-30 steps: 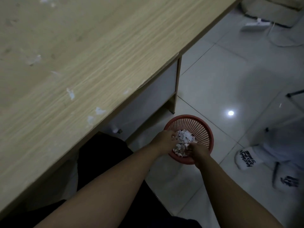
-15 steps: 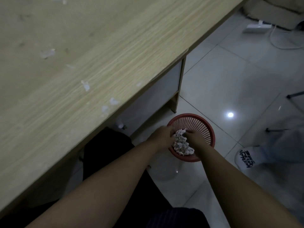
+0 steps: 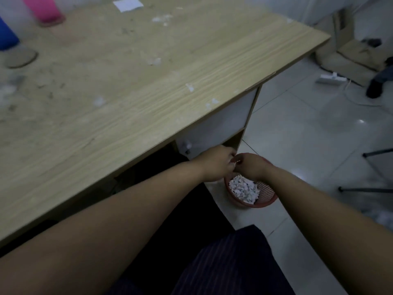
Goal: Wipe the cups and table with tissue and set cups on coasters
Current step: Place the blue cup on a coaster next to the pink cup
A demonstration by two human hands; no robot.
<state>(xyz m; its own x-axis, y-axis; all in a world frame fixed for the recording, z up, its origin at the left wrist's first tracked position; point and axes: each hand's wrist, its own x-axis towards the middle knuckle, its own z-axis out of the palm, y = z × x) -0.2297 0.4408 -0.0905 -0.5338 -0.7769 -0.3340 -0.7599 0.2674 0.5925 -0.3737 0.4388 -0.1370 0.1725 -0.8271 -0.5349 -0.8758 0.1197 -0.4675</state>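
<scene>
Item: my left hand (image 3: 214,163) and right hand (image 3: 251,166), fingertips together above the red waste basket (image 3: 265,201), likely shedding tissue scraps (image 3: 244,189); grip unclear.

No writing, label, brand, number or sign can be read anywhere in this view, and the white sheet (image 3: 127,3) at the far edge of the tabletop (image 3: 148,86) looks blank.
</scene>
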